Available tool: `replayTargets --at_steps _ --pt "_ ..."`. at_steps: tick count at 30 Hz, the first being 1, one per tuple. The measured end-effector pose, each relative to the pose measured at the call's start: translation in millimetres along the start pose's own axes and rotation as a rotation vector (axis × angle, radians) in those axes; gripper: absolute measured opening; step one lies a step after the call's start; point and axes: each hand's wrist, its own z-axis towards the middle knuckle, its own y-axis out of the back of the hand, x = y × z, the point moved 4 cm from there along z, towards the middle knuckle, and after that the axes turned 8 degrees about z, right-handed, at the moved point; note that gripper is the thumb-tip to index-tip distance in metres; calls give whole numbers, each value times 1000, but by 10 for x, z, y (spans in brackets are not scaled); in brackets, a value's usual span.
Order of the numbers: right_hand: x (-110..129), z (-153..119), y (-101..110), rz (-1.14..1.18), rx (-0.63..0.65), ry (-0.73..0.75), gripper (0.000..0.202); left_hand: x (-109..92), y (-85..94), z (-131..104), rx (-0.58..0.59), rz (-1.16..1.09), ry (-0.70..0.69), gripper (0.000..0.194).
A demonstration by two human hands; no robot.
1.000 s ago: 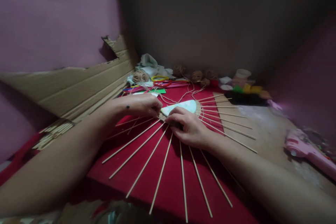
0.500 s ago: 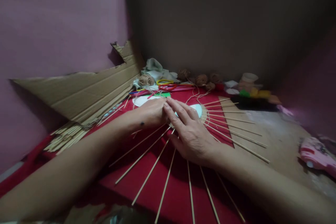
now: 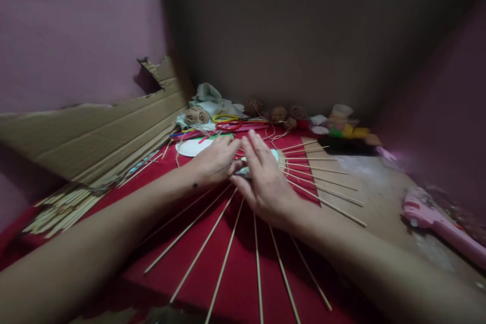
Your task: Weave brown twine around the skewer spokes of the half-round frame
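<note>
Thin wooden sticks (image 3: 201,251) fan out like spokes from a round piece with a pale blue centre and a woven twine rim (image 3: 281,161), lying on red cloth (image 3: 239,283). Over the left part of this round piece is my left hand (image 3: 216,161), its fingers bent and pressed at the edge; what they hold is hidden. My right hand (image 3: 261,182) rests on the piece from the right, fingers stretched forward, thumb apart and pointing left near the left fingertips. A white oval disc (image 3: 194,147) lies beyond my left hand.
Behind are scissors with red handles (image 3: 229,125), twine balls (image 3: 196,116) and crumpled cloth (image 3: 212,98). Cardboard (image 3: 94,136) leans on the left wall above a bundle of sticks (image 3: 63,212). A pink glue gun (image 3: 436,220) lies at the right.
The view has shifted, so the scene sits further left. My hands have parted slightly; the right fingers no longer cover the left fingertips, and the right thumb is more visible.
</note>
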Motion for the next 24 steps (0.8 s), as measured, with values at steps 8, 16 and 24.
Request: replayTargets --at_steps 8,16,24 --pt "-406 -18 -158 -136 398 -241 94 -134 -199 -1 177 74 -85 49" --pt "-495 70 2 -120 369 -248 85 -40 -132 17 158 46 -96 45" --pt "-588 74 15 -94 410 -334 86 23 -195 10 66 -20 -135 53"
